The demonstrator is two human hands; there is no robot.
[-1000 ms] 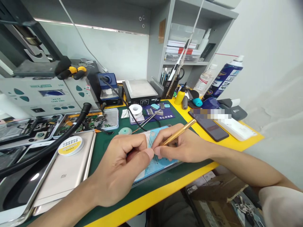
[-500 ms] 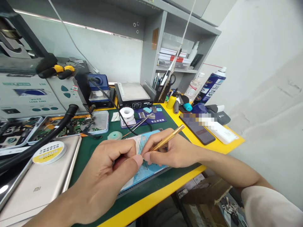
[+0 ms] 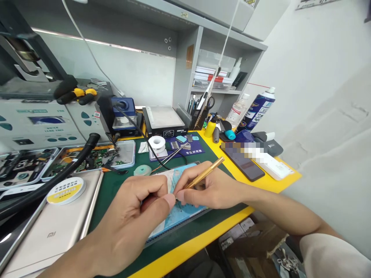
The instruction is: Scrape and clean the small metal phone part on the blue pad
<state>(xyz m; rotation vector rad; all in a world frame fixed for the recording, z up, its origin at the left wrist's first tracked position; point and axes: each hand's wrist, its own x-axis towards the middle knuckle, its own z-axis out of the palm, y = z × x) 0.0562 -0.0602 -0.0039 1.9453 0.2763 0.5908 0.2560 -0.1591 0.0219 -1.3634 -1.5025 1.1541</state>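
My right hand [image 3: 213, 188] grips a slim gold pen-shaped tool [image 3: 205, 173] like a pencil, its rear end pointing up and right. The tool's tip is hidden at the fingertips. My left hand [image 3: 136, 212] is closed in a pinch, thumb against curled forefinger, close beside the tool's tip. Whatever lies in that pinch is too small and covered to make out. Both hands are over a light blue work mat [image 3: 185, 211] with a whitish left part and dark specks. A pair of tweezers [image 3: 171, 154] lies behind the mat, near a green tape roll [image 3: 142, 170].
On the left are a gold phone back [image 3: 58, 227] with a round tin [image 3: 66, 190] and a tray of circuit parts [image 3: 121, 152]. A black hose [image 3: 72, 166] crosses there. Behind stand a solder spool [image 3: 157, 144] and a heating plate [image 3: 165, 117]. A dark phone [image 3: 243, 162] lies right.
The view has shifted slightly, so the bench things appear a little further right and lower. Both hands keep nearly the same pose, with the gold tool still in my right hand.
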